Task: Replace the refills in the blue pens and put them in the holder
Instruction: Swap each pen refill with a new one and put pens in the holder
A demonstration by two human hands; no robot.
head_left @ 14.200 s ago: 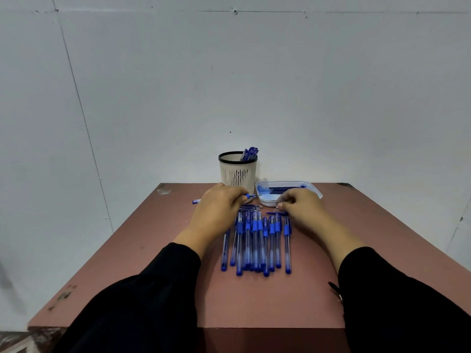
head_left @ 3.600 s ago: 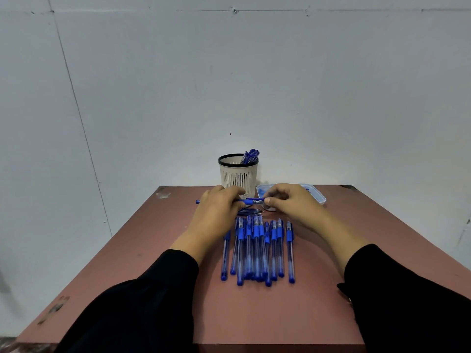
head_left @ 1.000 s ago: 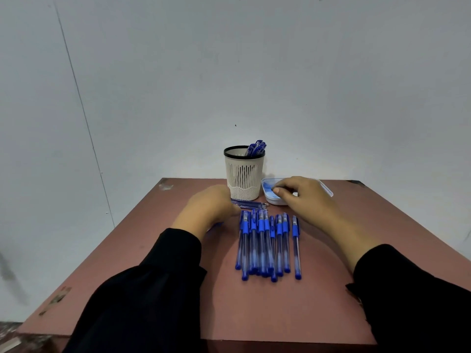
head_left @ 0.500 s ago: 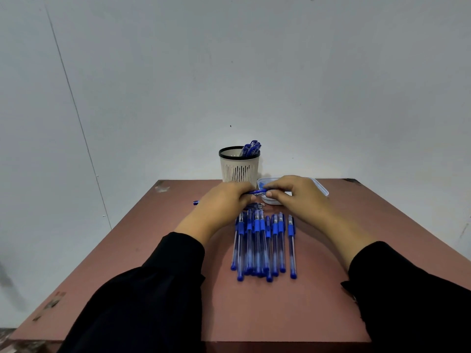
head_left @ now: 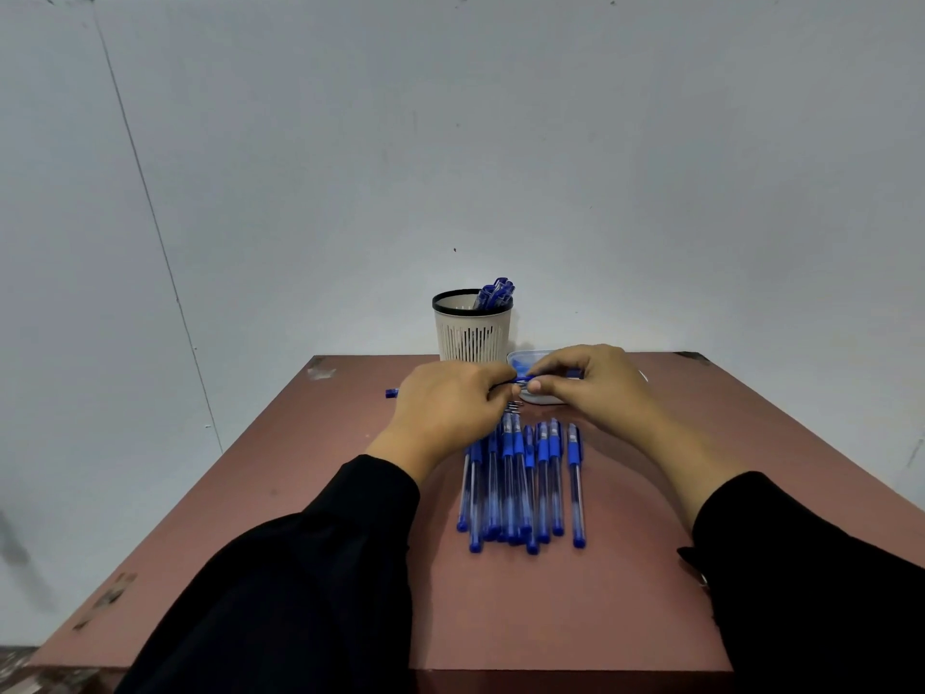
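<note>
You are holding one thin blue plastic pen (head_left: 520, 380) between your left hand (head_left: 445, 410) and right hand (head_left: 590, 385), both pinching it, so a slipping small part could be falling among the row of blue pens (head_left: 523, 485) just below your hands.

We see two arms clothed in long, loose black fabric sleeves, the left sleeve (head_left: 300, 583) and the right sleeve (head_left: 821, 583), each ending at the wrist. The cloth is plain and matte, with soft folds. Our bare left hand (head_left: 450, 408) and right hand (head_left: 590, 388) wear no gloves.
</note>
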